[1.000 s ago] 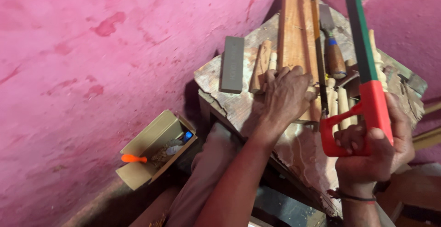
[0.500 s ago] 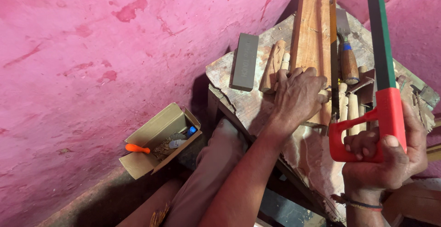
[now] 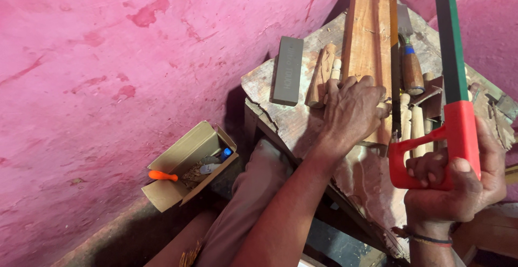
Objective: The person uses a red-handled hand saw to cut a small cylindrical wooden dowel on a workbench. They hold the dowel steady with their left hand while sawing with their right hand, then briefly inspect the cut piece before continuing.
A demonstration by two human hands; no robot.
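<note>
Two hands in view, both busy on the worn wooden bench (image 3: pixel 302 118) at centre-right of frame. My left hand (image 3: pixel 353 110) lies palm-down on the long wooden plank (image 3: pixel 369 35), which runs from the hand up to the top edge of the frame; fingers curled over the plank's near end, pressing it flat, tips pointing toward the right. My right hand (image 3: pixel 456 188), lower right, is clenched tight round the red handle (image 3: pixel 426 156) of a hacksaw (image 3: pixel 453 78), thumb on top, fingers threaded thru the grip loop. Saw's green frame rises to the top right; its blade end sits just beside the plank's right edge, right of the left-hand fingertips. Can't tell if the blade actually touches wood.

Btwn the two hands: pale turned wooden pegs (image 3: pixel 415 129) and a wooden-handled chisel (image 3: pixel 413 72) w/ blue band. Left of the plank, a turned wooden piece (image 3: pixel 321 75), then a grey sharpening stone (image 3: pixel 287 70) lying flat. Lower left on the floor, an open cardboard box (image 3: pixel 186 167) w/ an orange-handled tool (image 3: pixel 162 176) sticking out, against the pink wall (image 3: pixel 118 56).
</note>
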